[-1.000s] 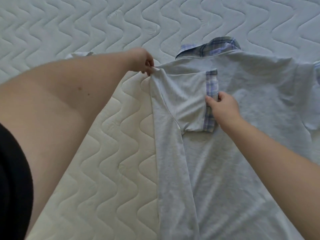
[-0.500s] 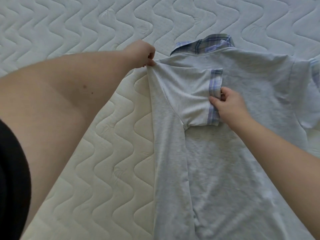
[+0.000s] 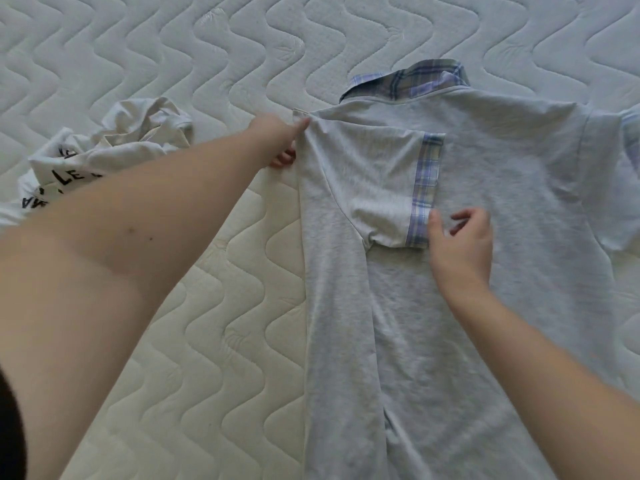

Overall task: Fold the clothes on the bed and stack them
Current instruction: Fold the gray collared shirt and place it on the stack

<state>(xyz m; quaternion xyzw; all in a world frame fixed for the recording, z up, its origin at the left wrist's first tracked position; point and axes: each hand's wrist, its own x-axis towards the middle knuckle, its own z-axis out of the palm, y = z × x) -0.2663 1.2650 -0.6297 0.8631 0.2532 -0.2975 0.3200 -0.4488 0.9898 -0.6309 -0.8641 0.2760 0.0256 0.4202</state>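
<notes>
A grey polo shirt [image 3: 485,306] with a plaid collar [image 3: 412,83] lies back-up on the mattress. Its left side and sleeve are folded inward, so the plaid cuff [image 3: 426,188] rests on the shirt's back. My left hand [image 3: 277,140] pinches the folded edge at the shoulder, thumb on top and fingertips under the cloth. Just right of the cuff's lower end hovers my right hand [image 3: 457,237], its fingers loosely curled and holding nothing. The shirt's right sleeve [image 3: 623,161] still lies spread out at the frame's right edge.
A crumpled white garment with black letters [image 3: 104,150] lies on the mattress to the left, partly behind my left forearm. The quilted white mattress [image 3: 207,341] surrounds the shirt on the left and far sides.
My right hand has let go of the plaid cuff and drawn back slightly toward me. My left hand keeps its pinch at the shoulder. The white garment has come into view.
</notes>
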